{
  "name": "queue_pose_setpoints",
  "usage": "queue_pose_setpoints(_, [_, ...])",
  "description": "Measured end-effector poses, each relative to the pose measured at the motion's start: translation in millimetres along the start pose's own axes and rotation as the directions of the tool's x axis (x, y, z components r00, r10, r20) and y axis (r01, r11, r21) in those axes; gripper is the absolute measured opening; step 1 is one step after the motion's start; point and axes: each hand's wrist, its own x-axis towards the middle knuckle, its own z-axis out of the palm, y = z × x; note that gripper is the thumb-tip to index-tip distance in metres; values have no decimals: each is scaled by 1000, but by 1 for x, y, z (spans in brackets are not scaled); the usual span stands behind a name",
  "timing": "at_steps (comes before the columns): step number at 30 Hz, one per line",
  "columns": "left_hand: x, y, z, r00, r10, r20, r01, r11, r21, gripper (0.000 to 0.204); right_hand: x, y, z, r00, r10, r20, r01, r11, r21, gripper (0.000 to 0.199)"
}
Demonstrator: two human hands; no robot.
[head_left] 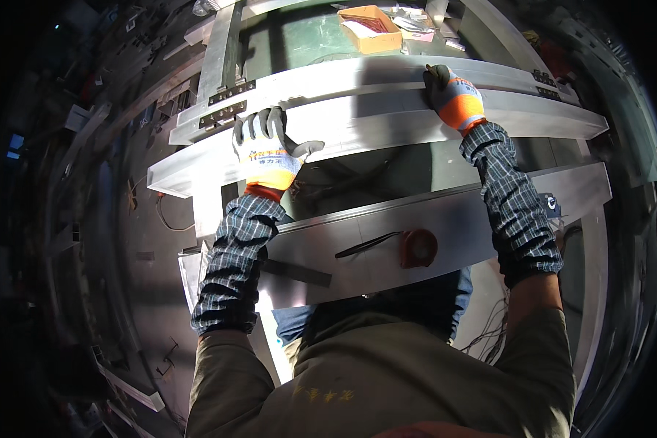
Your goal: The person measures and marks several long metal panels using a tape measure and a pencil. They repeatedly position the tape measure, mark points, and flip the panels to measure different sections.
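Note:
My left hand [271, 150], in a grey, white and orange work glove, lies with spread fingers on a long silvery metal beam [376, 117]. Further right and a little farther away, my right hand [456, 96] wears a matching glove. Its fingers are curled closed at the seam between this beam and the metal beam behind it [306, 82]. A small yellowish tip shows at those fingers, too little to name. Dark hinge-like brackets [224, 113] with several holes sit on the rear beam, left of centre, and similar brackets [546, 84] at its right.
Nearest me, a wide metal beam [452, 219] carries a red round-cornered tape measure [419, 248], its dark strap [367, 245] and a flat dark strip [297, 272]. An open cardboard box [379, 44] stands at the back. Cables [493, 328] hang at lower right.

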Motion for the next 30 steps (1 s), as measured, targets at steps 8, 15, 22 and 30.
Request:
queue_pose_setpoints(8, [-3, -16, 5, 991, 72, -113, -100, 961, -259, 68, -3, 6, 9, 997, 30, -71, -30, 1000, 2, 34])
queue_pose_setpoints(15, [5, 8, -9, 999, 9, 48, -11, 999, 48, 107, -3, -2, 0, 997, 55, -45, -56, 998, -10, 31])
queue_pose_setpoints(22, [3, -5, -3, 1000, 15, -7, -16, 995, -98, 88, -1, 5, 5, 996, -45, -78, 48, 998, 40, 29])
queue_pose_setpoints(30, [12, -24, -30, 989, 131, 71, -107, 956, -274, 85, -6, -9, -6, 998, 53, -37, -53, 999, 13, 27])
